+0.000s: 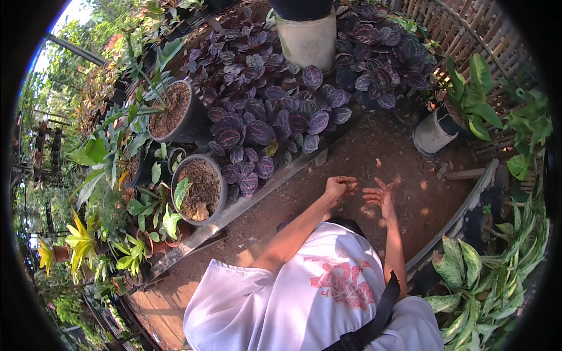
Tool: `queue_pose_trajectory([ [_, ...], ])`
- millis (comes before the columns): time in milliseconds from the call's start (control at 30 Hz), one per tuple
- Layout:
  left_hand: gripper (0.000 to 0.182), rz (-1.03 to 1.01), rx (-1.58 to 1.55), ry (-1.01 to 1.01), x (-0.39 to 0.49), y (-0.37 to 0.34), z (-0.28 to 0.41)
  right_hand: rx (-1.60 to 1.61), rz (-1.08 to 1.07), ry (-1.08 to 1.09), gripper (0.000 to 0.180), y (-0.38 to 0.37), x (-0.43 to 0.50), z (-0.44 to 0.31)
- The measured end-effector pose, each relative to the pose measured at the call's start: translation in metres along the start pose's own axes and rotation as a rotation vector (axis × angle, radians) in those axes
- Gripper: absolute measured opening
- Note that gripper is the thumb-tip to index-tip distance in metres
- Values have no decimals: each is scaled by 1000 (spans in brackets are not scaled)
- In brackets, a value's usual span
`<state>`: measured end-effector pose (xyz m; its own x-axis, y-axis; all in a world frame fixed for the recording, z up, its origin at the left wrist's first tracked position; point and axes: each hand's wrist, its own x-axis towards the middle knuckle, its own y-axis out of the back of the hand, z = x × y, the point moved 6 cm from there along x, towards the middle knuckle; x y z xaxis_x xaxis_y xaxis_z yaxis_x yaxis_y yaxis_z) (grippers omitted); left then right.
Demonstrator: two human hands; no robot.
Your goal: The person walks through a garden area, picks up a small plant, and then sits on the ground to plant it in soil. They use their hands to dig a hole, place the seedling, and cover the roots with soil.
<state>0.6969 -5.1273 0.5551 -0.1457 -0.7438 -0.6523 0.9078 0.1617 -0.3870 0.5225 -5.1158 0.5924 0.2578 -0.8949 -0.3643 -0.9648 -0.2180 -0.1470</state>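
Both of my hands hang in front of my body over the brown soil path (298, 197), with nothing visible in either. My left hand (340, 187) points its fingers to the right, some extended and some partly bent. A small gap separates it from my right hand (381, 195), whose fingers are spread towards the left. Ahead of my left hand grows a bed of dark purple-leaved plants with pink veins (268, 118). A stone or concrete edging strip (250, 204) runs between that bed and the path.
Two grey pots of soil (223, 175) (186, 116) stand left. A pale bucket-like pot (307, 41) rises among the purple plants. Right are a tilted whitish pot (432, 136) with a green plant, a bamboo fence (474, 30), a curved border (461, 215) and variegated plants (470, 281).
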Motion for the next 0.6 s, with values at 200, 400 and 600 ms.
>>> queue_pose_trajectory([
  [200,19,29,369,-30,11,-64,7,48,251,-31,68,39,-6,2],
  [400,26,30,502,-93,23,-137,-4,81,444,22,68,80,-15,-2],
  [600,52,-237,469,-46,38,-219,-35,286,534,53,79,124,0,1],
])
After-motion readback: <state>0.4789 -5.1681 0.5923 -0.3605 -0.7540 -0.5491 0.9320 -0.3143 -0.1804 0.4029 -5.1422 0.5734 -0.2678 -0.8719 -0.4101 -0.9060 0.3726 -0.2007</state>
